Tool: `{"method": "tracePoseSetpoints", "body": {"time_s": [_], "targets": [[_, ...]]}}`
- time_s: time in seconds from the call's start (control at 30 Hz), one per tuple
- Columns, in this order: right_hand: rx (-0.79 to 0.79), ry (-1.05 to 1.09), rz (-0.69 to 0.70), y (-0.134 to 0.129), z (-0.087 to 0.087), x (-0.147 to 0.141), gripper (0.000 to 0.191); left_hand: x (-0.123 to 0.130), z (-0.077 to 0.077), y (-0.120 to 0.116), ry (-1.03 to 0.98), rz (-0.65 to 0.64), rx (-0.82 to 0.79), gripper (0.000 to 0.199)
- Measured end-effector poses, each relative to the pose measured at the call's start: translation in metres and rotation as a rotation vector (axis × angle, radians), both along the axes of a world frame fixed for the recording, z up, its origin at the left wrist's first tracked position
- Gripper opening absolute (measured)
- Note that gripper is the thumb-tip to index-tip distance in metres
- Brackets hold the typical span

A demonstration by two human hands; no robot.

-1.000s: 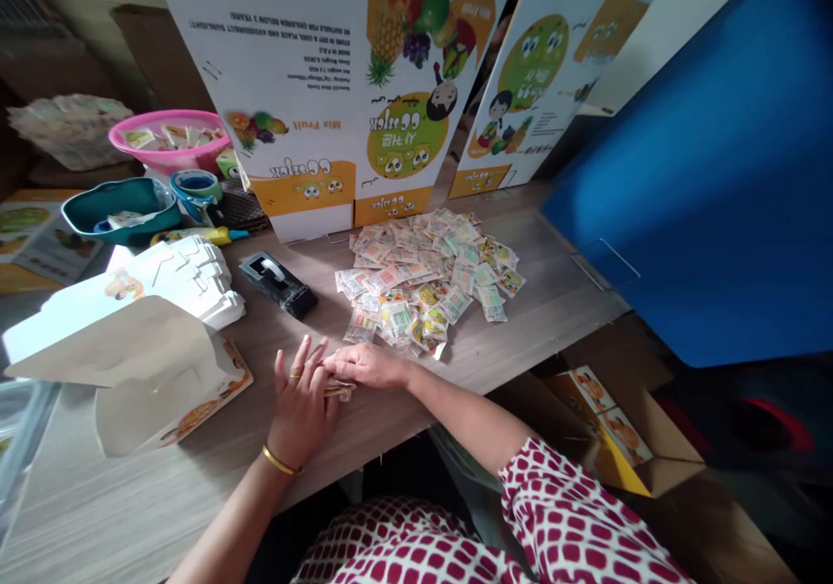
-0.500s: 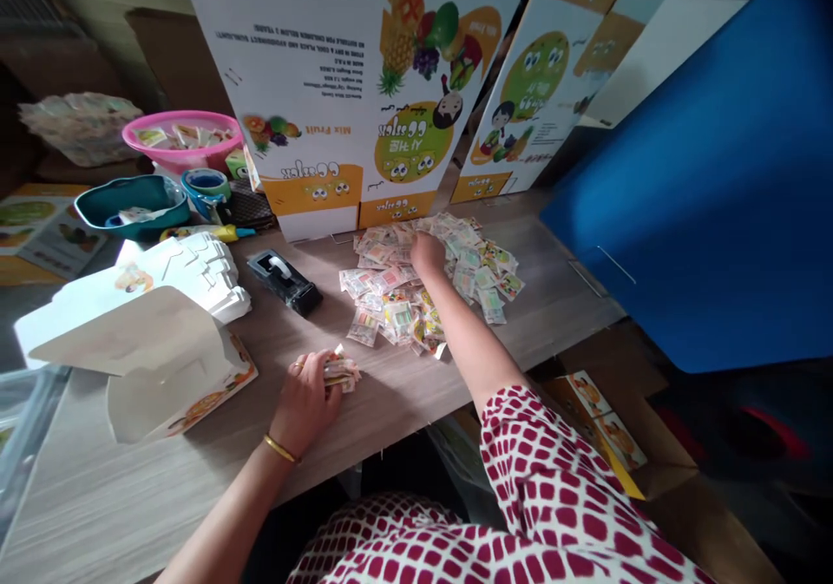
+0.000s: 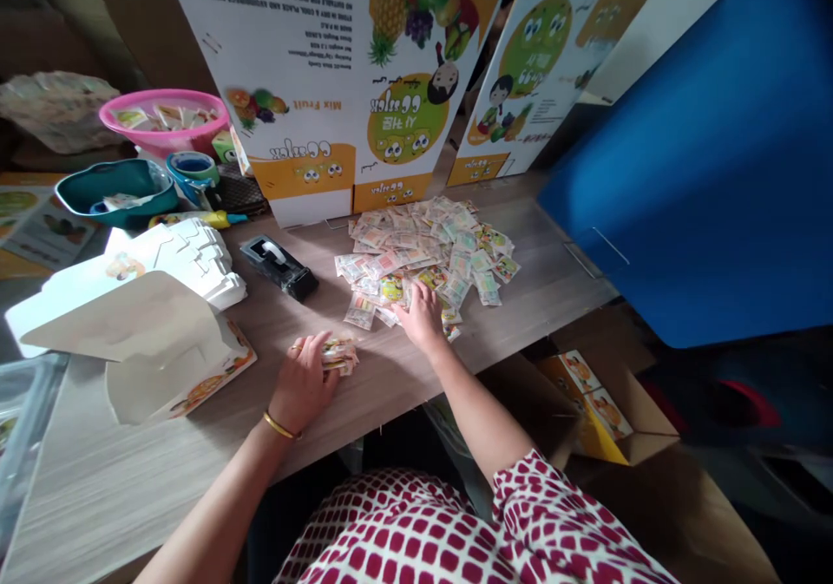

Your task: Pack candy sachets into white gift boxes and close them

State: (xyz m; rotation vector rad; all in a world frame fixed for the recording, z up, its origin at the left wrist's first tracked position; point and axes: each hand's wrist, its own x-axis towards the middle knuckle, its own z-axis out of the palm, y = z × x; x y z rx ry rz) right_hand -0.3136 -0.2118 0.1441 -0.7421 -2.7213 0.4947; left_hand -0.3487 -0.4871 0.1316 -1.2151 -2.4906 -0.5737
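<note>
My left hand [image 3: 304,384] rests on the table, its fingers closed around a small stack of candy packets [image 3: 341,356] in clear printed wrappers. A gold bangle circles that wrist. To the right, a loose pile of the same packets [image 3: 394,261] is spread over the table. My right hand [image 3: 423,315] lies at the front edge of this pile, fingers apart and touching the packets. Whether a packet is under its fingertips is hidden. An open white carton [image 3: 153,389] with orange fruit print lies on its side left of my left hand.
A black tape dispenser [image 3: 279,267] sits between flattened white cartons [image 3: 195,259] and the pile. Big printed boxes [image 3: 305,167] stand behind. A teal basket [image 3: 78,193] and pink bowl [image 3: 162,139] are at back left, a blue panel [image 3: 683,185] right. Below is an open cardboard box [image 3: 651,445].
My right hand has drawn back from the far part of the pile to its near edge, and its fingers have spread. My left hand still holds its stack. The view has shifted slightly.
</note>
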Motion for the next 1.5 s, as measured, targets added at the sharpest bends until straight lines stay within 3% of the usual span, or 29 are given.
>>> {"method": "tracePoseSetpoints", "body": {"time_s": [0.07, 0.17, 0.3, 0.37, 0.47, 0.57, 0.63, 0.73, 0.77, 0.8, 0.83, 0.9, 0.97, 1.07, 1.13, 1.2, 1.27, 1.33, 1.4, 1.43, 1.5], "targets": [[0.035, -0.056, 0.004, 0.008, -0.005, -0.001, 0.065, 0.001, 0.002, 0.002, 0.001, 0.005, -0.018, 0.048], [0.094, -0.115, -0.018, 0.011, -0.007, 0.001, 0.067, 0.007, 0.012, 0.007, -0.061, 0.051, -0.101, 0.036], [0.17, -0.186, 0.11, 0.018, 0.006, 0.001, 0.03, 0.019, 0.023, 0.012, -0.079, 0.156, -0.161, 0.036], [0.194, -0.205, 0.153, 0.024, 0.018, -0.001, 0.027, 0.022, 0.025, 0.013, -0.07, 0.173, -0.166, 0.035], [0.188, -0.036, 0.089, 0.026, 0.036, -0.004, 0.036, 0.023, 0.023, 0.014, -0.068, 0.164, -0.156, 0.034], [0.07, 0.267, 0.094, 0.005, 0.046, -0.003, 0.04, 0.024, 0.019, 0.011, -0.008, 0.132, -0.083, 0.031], [-0.091, 0.323, 0.306, -0.022, 0.045, -0.001, 0.038, 0.025, 0.017, 0.008, 0.061, 0.11, -0.023, 0.029], [-0.404, 0.121, 0.757, -0.057, 0.034, 0.002, 0.031, 0.023, 0.015, 0.004, 0.097, 0.058, 0.004, 0.028], [-0.477, 0.07, 0.791, -0.063, 0.03, 0.001, 0.031, 0.022, 0.015, 0.003, 0.077, 0.027, -0.008, 0.028], [-0.504, 0.053, 0.725, -0.064, 0.027, 0.0, 0.032, 0.02, 0.015, 0.003, 0.046, -0.006, -0.028, 0.028], [-0.475, 0.067, 0.568, -0.061, 0.023, -0.004, 0.033, 0.019, 0.014, 0.003, 0.012, -0.033, -0.054, 0.027], [-0.291, 0.097, 0.159, -0.044, 0.019, -0.014, 0.034, 0.015, 0.012, 0.003, -0.032, -0.042, -0.082, 0.027], [-0.11, 0.043, -0.108, -0.021, 0.016, -0.027, 0.039, 0.012, 0.008, 0.004, -0.022, 0.002, -0.053, 0.034], [-0.111, -0.041, -0.146, 0.01, 0.018, -0.04, 0.028, 0.009, 0.004, 0.006, -0.009, 0.036, -0.003, 0.048], [-0.165, 0.021, -0.141, 0.018, 0.021, -0.037, 0.016, 0.009, 0.005, 0.007, -0.053, 0.024, -0.026, 0.043], [-0.182, 0.177, -0.135, 0.011, 0.024, -0.025, 0.018, 0.01, 0.007, 0.006, -0.074, 0.01, -0.041, 0.033], [-0.224, 0.332, -0.01, -0.012, 0.025, -0.01, 0.025, 0.011, 0.01, 0.005, -0.033, 0.011, -0.015, 0.029], [-0.353, 0.319, 0.317, -0.042, 0.024, 0.001, 0.028, 0.011, 0.013, 0.004, 0.017, -0.003, 0.009, 0.032], [-0.491, 0.144, 0.672, -0.063, 0.022, 0.001, 0.03, 0.009, 0.015, 0.002, 0.012, -0.061, -0.012, 0.037], [-0.51, 0.063, 0.765, -0.066, 0.022, -0.005, 0.031, 0.008, 0.015, 0.002, -0.009, -0.093, -0.032, 0.039], [-0.39, 0.007, 0.713, -0.054, 0.023, -0.024, 0.032, 0.005, 0.015, 0.001, -0.064, -0.12, -0.067, 0.039]]}}
